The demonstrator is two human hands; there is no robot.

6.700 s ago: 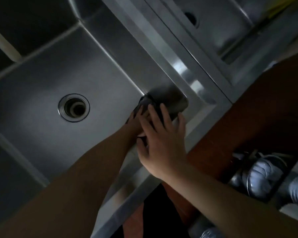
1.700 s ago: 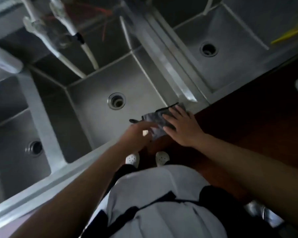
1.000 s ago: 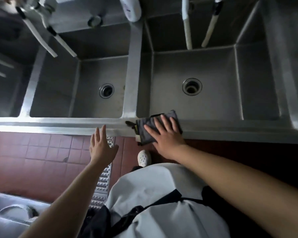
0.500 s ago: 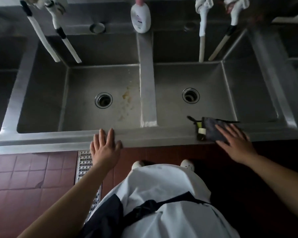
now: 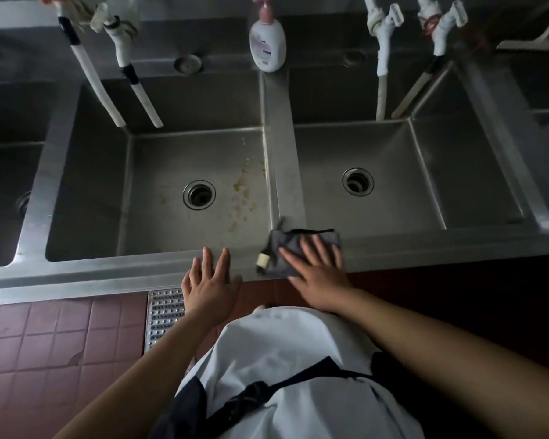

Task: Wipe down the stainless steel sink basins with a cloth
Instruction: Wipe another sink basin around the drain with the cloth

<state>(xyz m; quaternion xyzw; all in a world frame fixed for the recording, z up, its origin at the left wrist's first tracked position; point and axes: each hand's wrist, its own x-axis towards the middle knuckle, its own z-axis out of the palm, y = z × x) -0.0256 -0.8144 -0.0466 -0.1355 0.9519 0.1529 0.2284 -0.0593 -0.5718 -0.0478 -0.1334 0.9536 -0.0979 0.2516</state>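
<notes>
Two stainless steel basins lie side by side below me. The left basin (image 5: 159, 217) has brownish stains right of its drain (image 5: 199, 194); the right basin (image 5: 403, 191) looks plain around its drain (image 5: 357, 181). A grey cloth (image 5: 286, 248) with a black edge and a small tag lies on the front rim (image 5: 108, 274), just below the divider between the basins. My right hand (image 5: 317, 270) presses flat on the cloth, fingers spread. My left hand (image 5: 208, 285) rests flat on the rim to the cloth's left, holding nothing.
A white soap bottle (image 5: 267, 42) with a pink pump stands on the back ledge above the divider. White tap pipes hang over the left basin (image 5: 108, 74) and the right basin (image 5: 384, 52). More basins flank both sides. Red tiled floor with a metal drain grate (image 5: 164, 315) lies below.
My right hand has slid the cloth leftward along the front rim, from in front of the right basin to the divider. My left hand stays flat on the rim.
</notes>
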